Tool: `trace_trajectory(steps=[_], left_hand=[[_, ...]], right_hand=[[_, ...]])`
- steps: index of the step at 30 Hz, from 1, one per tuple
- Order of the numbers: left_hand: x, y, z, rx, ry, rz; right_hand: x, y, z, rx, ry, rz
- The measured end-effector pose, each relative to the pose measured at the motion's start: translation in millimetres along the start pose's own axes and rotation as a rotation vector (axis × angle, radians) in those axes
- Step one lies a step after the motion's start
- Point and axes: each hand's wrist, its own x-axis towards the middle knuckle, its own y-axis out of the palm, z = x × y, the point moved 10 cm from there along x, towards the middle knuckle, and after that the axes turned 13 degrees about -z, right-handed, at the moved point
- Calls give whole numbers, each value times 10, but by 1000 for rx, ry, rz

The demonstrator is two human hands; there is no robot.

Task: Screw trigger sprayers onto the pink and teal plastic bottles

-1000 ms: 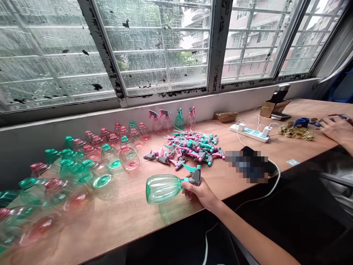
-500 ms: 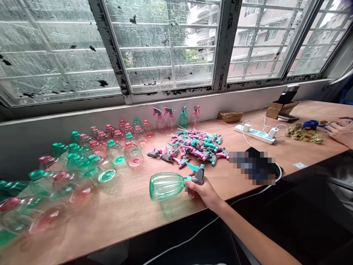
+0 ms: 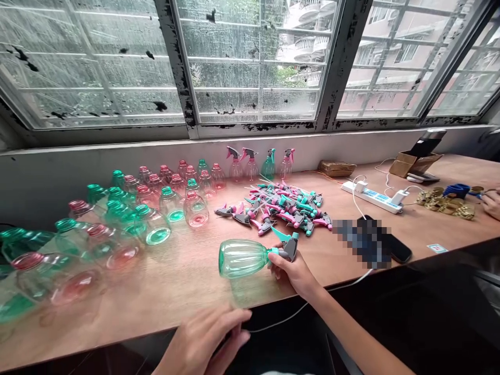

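Note:
A green transparent spray bottle (image 3: 242, 258) lies on its side above the table, its base to the left. My right hand (image 3: 295, 271) is closed round its neck, just below the grey and turquoise spray head (image 3: 288, 245). My left hand (image 3: 207, 336) is at the table's front edge, below the bottle and apart from it. Its fingers are bent, with a gap to the thumb and nothing between them. Behind the bottle is a pile of loose trigger spray heads (image 3: 289, 205) in pink, turquoise and grey.
Several green and pink bottles without heads (image 3: 158, 229) fill the left side. Several bottles with heads (image 3: 252, 167) stand by the wall. To the right are a power strip (image 3: 371, 197), a dark phone (image 3: 396, 247) and gold-coloured items (image 3: 445, 203). Another person's hand (image 3: 492, 203) shows at the far right.
My left hand has come into view from below. My right hand still holds the spray bottle in much the same pose. The view has shifted slightly left.

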Motion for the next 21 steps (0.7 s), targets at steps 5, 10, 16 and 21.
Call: trace_trajectory(steps=[5, 10, 16, 21], left_hand=[[518, -485, -217, 104, 413, -716], [639, -421, 460, 114, 7, -667], [366, 59, 988, -182, -340, -133], [362, 22, 1051, -193, -355, -118]], right_hand=[[-8, -14, 12, -3, -5, 0], [-29, -9, 15, 2, -8, 10], [-81, 10, 12, -40, 3, 49], [-92, 20, 19, -65, -2, 72]])
